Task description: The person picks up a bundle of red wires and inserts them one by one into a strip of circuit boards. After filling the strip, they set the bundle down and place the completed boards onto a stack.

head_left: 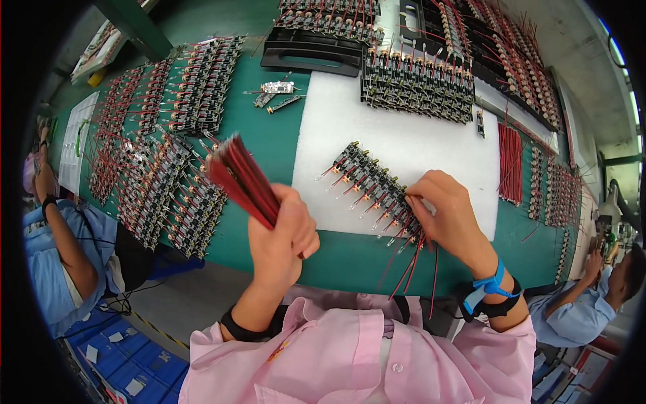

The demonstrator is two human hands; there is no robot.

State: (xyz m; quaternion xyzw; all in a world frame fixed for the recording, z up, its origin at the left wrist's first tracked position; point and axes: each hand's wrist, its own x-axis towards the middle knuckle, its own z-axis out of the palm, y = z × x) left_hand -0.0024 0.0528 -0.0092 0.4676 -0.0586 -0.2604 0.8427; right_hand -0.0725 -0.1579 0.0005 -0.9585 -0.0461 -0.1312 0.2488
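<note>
A thick bundle of red wires (243, 178) is gripped in my left hand (284, 236), its upper end fanned out and slightly blurred. My right hand (444, 212) pinches at the right end of a row of small circuit boards (370, 185). What lies between those fingertips is too small to make out. The row lies slanted on a white foam sheet (323, 121), short red leads sticking out along its near side. Several loose red wires (410, 269) hang below the row's right end, over the near table edge. A blue wrist strap (490, 286) circles my right wrist.
Stacked circuit boards with wires (155, 168) cover the left side of the green table (269, 151). More stacked boards (417, 87) and black trays (313, 57) stand at the back. Red wires (510, 161) lie at right. Other people sit at both sides, one in a blue shirt (572, 313).
</note>
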